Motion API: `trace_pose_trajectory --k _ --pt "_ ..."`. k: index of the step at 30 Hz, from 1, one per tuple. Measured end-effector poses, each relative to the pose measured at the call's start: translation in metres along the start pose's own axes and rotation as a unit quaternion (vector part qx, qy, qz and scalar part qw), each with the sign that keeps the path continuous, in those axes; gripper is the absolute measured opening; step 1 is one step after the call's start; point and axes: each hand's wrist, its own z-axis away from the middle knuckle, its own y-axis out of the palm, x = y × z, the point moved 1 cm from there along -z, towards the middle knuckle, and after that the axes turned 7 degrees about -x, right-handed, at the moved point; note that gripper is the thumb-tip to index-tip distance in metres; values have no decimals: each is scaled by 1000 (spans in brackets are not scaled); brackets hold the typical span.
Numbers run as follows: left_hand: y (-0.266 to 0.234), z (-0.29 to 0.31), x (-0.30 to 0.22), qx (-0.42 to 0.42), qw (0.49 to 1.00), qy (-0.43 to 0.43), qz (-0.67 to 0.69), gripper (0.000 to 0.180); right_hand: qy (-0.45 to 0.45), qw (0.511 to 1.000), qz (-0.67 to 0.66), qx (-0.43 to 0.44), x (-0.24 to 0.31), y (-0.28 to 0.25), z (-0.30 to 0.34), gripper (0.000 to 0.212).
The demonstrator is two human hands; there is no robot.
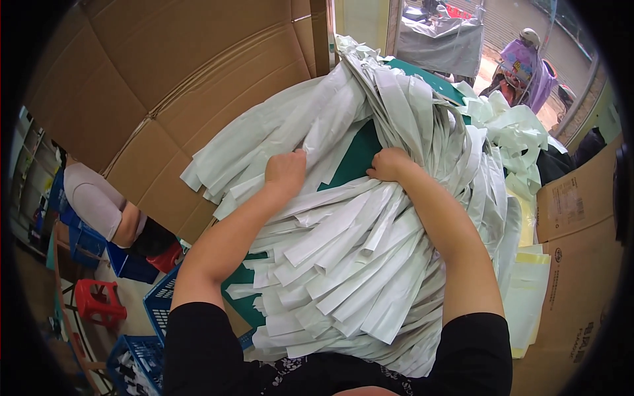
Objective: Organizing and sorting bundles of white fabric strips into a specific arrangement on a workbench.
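A large heap of long white strips [356, 264], thin and slightly glossy like paper or film, spreads over a green table top [353, 155]. My left hand [286, 173] is closed at the edge of the upper-left bundle of strips [284, 122], pinching a white strip there. To its right, my right hand [391, 164] has its fingers curled around white strips beside the exposed green patch. The fingertips of both hands are partly hidden. Between the hands the strips part in two, one bundle fanning up and left, the other down toward my body.
Tall cardboard [178, 86] stands along the left and far side, and a cardboard box [574, 264] at the right. Crumpled pale sheets [505, 125] lie far right. A seated person [99, 198], a red stool [99, 301] and blue crates [135, 363] are at left.
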Motion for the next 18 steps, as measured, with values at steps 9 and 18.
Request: trace_pose_trajectory --k 9,18 --pt "-18 10 2 -153 984 -34 79 30 3 1000 -3 4 -3 -3 0 39" --pt "19 21 -5 -189 965 -51 175 33 22 999 -10 37 -1 -6 3 41"
